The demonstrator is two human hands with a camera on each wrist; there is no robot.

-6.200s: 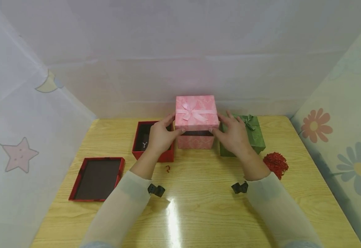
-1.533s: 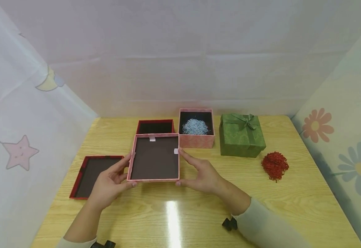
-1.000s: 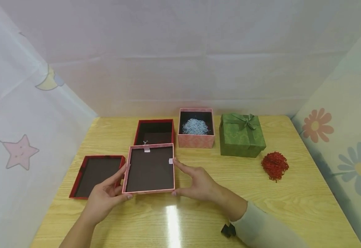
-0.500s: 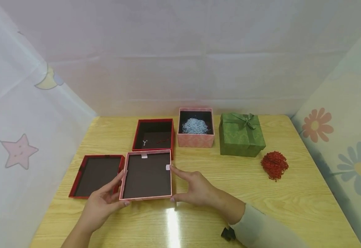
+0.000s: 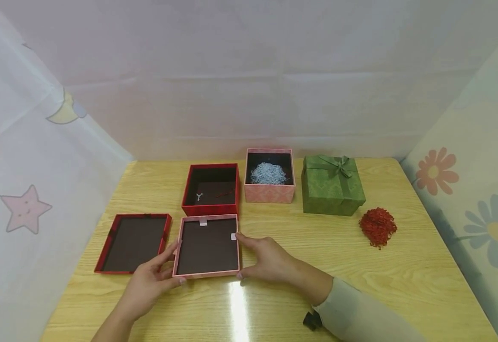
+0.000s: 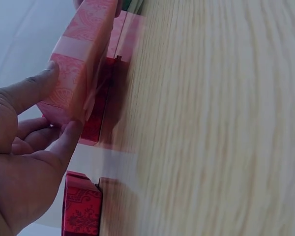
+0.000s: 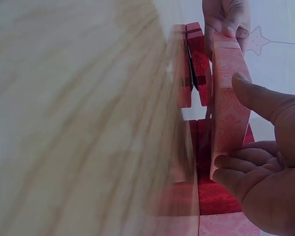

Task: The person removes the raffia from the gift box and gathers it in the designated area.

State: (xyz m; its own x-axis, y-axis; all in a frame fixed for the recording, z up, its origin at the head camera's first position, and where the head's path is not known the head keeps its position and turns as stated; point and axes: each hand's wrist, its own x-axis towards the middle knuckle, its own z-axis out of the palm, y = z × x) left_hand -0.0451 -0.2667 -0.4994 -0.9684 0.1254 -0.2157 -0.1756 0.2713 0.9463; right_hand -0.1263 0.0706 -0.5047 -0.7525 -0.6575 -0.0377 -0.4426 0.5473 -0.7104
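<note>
Both hands hold a pink gift-box lid (image 5: 208, 247) turned inside up, its dark lining and small white tabs facing the head camera. My left hand (image 5: 148, 284) grips its left side, thumb on the near corner. On the opposite side my right hand (image 5: 270, 260) holds the edge between thumb and fingers. Both wrist views show the lid (image 6: 83, 59) close above the table, a ribbon hanging under it. Just beyond is an open red box (image 5: 210, 209) with small scraps inside. An upturned red lid (image 5: 134, 242) lies left of my left hand.
The open pink box (image 5: 269, 194) at the back holds pale blue shredded paper (image 5: 268, 174). Beside it stands a closed green box (image 5: 332, 185) with a bow. A heap of red shredded paper (image 5: 378, 227) lies to the right. Fabric walls (image 5: 257, 95) surround the table.
The pink lid has come off its box, been turned over and carried to the front left. Over the last second both hands brought it nearer and lower, uncovering the red box.
</note>
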